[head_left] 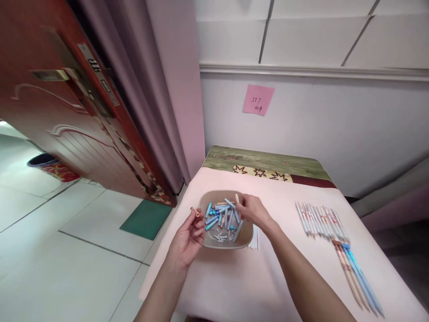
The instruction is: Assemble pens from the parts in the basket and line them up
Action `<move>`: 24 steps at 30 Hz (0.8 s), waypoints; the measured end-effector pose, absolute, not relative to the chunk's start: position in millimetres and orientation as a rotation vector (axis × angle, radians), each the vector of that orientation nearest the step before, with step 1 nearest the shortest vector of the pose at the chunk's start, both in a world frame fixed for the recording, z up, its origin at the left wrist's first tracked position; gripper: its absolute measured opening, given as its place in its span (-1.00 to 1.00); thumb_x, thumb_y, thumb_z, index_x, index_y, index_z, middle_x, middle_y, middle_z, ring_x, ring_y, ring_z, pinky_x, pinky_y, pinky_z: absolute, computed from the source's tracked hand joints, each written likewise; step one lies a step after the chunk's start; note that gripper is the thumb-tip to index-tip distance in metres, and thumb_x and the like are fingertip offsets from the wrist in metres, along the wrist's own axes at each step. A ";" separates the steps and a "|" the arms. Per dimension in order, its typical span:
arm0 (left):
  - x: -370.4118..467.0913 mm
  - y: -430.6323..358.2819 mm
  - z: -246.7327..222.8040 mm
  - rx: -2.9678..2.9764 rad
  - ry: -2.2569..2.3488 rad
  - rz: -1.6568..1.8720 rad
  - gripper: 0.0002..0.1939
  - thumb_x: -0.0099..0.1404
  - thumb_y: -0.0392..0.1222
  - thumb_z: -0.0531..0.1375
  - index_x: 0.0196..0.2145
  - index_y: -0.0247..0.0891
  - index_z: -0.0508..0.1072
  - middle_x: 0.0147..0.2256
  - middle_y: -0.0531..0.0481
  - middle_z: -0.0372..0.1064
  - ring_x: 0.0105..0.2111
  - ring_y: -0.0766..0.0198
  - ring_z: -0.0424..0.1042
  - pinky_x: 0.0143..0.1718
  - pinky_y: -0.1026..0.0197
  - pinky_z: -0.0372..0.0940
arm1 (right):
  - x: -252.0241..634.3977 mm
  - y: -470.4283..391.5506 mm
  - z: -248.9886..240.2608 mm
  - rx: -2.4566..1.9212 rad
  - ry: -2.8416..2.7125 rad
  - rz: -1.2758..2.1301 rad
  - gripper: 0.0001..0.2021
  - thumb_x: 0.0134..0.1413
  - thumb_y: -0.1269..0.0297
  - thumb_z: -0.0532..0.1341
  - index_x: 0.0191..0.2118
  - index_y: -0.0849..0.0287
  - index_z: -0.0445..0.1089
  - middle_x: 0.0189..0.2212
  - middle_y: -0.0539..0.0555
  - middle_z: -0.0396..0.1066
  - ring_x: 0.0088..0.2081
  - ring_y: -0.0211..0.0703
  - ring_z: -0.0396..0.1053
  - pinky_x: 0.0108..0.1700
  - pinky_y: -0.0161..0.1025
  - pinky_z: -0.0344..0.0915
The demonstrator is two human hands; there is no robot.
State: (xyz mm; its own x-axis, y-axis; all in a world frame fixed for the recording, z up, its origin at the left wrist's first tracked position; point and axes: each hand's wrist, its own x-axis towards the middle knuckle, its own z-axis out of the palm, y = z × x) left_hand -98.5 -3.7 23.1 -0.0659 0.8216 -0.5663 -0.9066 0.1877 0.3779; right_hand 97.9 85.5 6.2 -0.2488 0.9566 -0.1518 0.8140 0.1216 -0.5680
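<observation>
Above the left rim of a beige plastic basin (209, 245), my left hand (189, 235) pinches a small orange-brown hollow piece (197, 213), its open end facing me. My right hand (253, 209) is over the basin's right side, fingers closed on a cream-coloured pen part (237, 198) that points up. Inside the basin lie many blue and lilac pen barrels (219, 219), with a few brown ones among them. Small grey-white pen tips (221, 237) are gathered near its front.
Thin white refills (255, 239) lie right of the basin. A row of pale pens (321, 221) rests farther right, with brown pens (350, 273) and blue pens (363, 277) in front. A wooden door (100, 147) and a green mat (146, 219) are left of the table.
</observation>
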 end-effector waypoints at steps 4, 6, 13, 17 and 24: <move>-90.4 -6.0 21.9 -0.078 0.801 1.371 -0.90 0.34 -0.34 0.08 -0.27 -0.41 0.38 -0.45 0.00 0.28 -0.65 0.54 0.17 -0.77 0.50 0.07 | 142.7 68.8 5.5 -1.667 -1.896 0.928 -0.66 0.15 0.32 -0.12 -0.04 0.26 0.24 -0.37 0.08 0.52 -0.55 -0.32 0.36 -0.55 -0.42 0.21; -84.1 -5.8 21.2 -0.061 0.791 1.337 -0.90 0.34 -0.34 0.08 -0.27 -0.39 0.38 -0.44 -0.01 0.28 -0.64 0.54 0.17 -0.76 0.51 0.07 | 164.3 56.8 -5.9 -1.655 -1.667 0.984 -0.66 0.15 0.27 -0.11 -0.04 0.27 0.23 -0.29 0.13 0.50 -0.57 -0.33 0.32 -0.58 -0.40 0.16; -46.8 -0.4 22.1 -0.029 0.788 1.200 -0.92 0.32 -0.34 0.09 -0.31 -0.36 0.37 -0.43 -0.03 0.30 -0.62 0.51 0.18 -0.75 0.49 0.08 | 192.0 19.1 -52.1 -1.894 -1.672 0.978 -0.74 0.00 0.15 0.13 -0.56 0.20 0.36 -0.60 0.05 0.45 -0.51 -0.21 0.39 -0.45 -0.35 0.20; -28.3 0.5 23.3 -0.017 0.852 1.168 -0.92 0.31 -0.32 0.11 -0.33 -0.38 0.37 -0.41 -0.06 0.32 -0.62 0.51 0.18 -0.75 0.49 0.07 | 178.9 16.7 -63.0 -2.083 -1.786 0.862 -0.82 -0.14 0.33 0.19 -0.67 0.20 0.33 -0.60 0.09 0.46 -0.47 -0.15 0.41 -0.46 -0.35 0.14; -10.6 -3.7 23.5 0.022 0.879 1.160 -0.95 0.29 -0.34 0.13 -0.33 -0.38 0.37 -0.45 -0.02 0.31 -0.64 0.51 0.18 -0.75 0.49 0.06 | 171.8 32.2 -63.8 -2.306 -1.882 0.681 -0.84 -0.06 0.37 0.17 -0.37 0.24 0.50 -0.33 0.28 0.53 -0.25 0.05 0.48 -0.34 -0.25 0.24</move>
